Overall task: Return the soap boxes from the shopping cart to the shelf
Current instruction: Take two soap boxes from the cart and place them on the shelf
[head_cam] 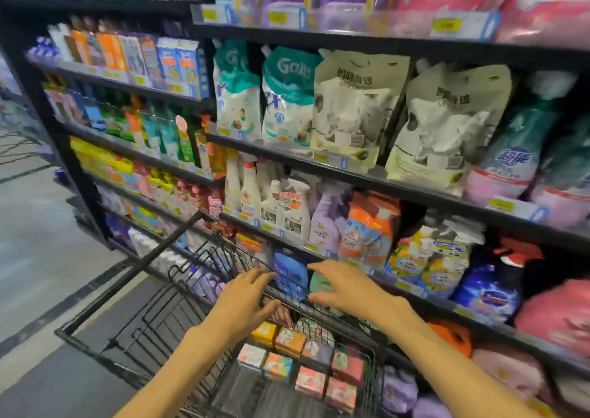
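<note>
The soap boxes [303, 366] are seen lying in rows on the floor of the black wire shopping cart [134, 331], which is parked just beside the shelf [399, 191] stocked with detergent pouches [354, 105] and spray bottles [271, 200]. The left hand [245, 299] and right hand [344, 286] are held above the cart, fingers spread apart, with nothing gripped in either.
</note>
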`<action>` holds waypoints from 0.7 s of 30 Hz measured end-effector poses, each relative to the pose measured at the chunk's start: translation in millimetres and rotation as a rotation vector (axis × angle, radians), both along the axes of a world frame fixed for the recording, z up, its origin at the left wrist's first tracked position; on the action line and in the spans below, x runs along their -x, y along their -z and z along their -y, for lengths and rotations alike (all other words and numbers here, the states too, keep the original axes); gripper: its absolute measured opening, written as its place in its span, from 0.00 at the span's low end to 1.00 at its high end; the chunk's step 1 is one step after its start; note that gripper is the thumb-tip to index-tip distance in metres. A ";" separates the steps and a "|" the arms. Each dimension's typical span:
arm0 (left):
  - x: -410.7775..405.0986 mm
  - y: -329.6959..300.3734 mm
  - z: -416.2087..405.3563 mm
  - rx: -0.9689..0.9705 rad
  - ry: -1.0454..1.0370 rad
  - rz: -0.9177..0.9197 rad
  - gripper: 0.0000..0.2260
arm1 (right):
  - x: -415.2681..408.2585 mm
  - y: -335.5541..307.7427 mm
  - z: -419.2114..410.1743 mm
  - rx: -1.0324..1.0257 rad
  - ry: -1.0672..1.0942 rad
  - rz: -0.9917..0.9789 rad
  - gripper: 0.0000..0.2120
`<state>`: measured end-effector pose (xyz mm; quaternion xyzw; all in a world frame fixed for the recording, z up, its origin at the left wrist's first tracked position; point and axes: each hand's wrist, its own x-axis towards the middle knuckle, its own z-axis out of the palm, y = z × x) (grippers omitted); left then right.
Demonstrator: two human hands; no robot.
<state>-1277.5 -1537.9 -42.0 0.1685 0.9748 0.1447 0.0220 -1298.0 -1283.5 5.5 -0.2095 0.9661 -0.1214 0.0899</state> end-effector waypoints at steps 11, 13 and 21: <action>99.2 104.0 -18.6 0.074 0.366 0.241 0.31 | -3.0 85.2 -23.0 0.005 0.442 0.214 0.33; 102.9 133.1 -30.1 0.098 0.401 0.298 0.31 | -10.1 115.3 -29.6 0.031 0.508 0.266 0.33; 97.0 270.4 -65.9 0.192 0.435 0.554 0.32 | -31.9 252.2 -51.2 0.111 0.664 0.469 0.35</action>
